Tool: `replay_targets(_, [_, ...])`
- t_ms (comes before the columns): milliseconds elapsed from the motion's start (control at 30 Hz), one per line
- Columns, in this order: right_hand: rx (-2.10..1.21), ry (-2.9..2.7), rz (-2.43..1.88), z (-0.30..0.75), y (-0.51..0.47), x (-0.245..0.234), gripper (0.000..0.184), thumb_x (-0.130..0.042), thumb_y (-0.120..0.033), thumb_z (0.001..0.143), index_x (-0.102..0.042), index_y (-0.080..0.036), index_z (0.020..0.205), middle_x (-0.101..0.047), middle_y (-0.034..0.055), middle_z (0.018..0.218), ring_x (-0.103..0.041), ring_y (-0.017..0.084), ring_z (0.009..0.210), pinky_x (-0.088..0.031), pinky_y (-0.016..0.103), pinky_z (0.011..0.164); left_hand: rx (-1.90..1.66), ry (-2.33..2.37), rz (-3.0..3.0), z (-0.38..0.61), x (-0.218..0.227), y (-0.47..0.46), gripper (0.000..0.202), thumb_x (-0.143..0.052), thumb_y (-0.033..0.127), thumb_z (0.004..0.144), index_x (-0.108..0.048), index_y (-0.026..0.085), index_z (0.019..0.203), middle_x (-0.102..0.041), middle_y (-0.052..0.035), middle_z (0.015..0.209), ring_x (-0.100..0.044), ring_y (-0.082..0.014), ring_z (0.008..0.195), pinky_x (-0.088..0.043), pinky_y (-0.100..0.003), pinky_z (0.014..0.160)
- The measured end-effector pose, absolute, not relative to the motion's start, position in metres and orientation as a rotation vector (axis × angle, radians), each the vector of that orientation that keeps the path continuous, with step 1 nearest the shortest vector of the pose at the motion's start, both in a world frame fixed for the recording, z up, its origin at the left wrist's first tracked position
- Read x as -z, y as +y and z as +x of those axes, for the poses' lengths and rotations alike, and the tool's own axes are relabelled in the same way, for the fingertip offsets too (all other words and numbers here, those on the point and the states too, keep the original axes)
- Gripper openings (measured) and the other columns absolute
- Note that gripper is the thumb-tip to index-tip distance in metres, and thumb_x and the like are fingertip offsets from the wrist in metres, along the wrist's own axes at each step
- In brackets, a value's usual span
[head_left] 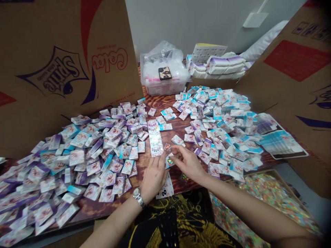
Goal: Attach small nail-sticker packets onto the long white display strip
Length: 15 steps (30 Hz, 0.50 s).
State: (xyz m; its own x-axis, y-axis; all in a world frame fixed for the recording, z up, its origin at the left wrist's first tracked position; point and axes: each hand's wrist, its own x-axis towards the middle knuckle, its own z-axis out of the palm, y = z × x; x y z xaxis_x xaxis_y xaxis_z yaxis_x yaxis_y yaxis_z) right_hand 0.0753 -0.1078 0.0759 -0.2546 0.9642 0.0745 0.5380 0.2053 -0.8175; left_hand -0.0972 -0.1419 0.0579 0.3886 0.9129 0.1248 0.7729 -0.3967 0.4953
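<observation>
My left hand (154, 175), with a metal watch on its wrist, rests at the table's front edge, its fingers pressed along a small white and blue card box (168, 166). My right hand (189, 163) is closed in a pinch at the box's right side. Between the hands, on the box, is a small clear packet of colourful pieces (169, 160); its contact with the right fingertips is partly hidden. Just beyond lies a similar packet with red-orange contents (168, 147). Another packet with green pieces (184, 177) lies below my right hand. A sticker strip (155, 139) stretches away from my left fingertips.
Small printed boxes pile up at left (90, 165) and right (227, 127). Large cartons (69, 62) flank the table. A plastic tub (164, 88) with a phone on top stands behind. A carton of colourful packets (266, 206) sits low at right. Flat printed cards (279, 141) lie far right.
</observation>
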Motion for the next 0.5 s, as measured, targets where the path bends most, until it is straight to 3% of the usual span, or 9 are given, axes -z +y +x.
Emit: replay_targets(500, [-0.960,-1.648,-1.437,0.062,-0.112,-0.058,0.021,-0.052,-0.027,0.085,-0.055,-0.021,0.105,-0.064,0.0029,0.088,-0.063,0.016,0.077,-0.050,0.027,0.068,-0.678,1.537,2.236,-0.090,-0.053,-0.143,0.049,-0.052,0.019,0.084,-0.036,0.013,0.130,-0.053,-0.0138,0.112,-0.050,-0.0264,0.104,-0.046,-0.042,0.089])
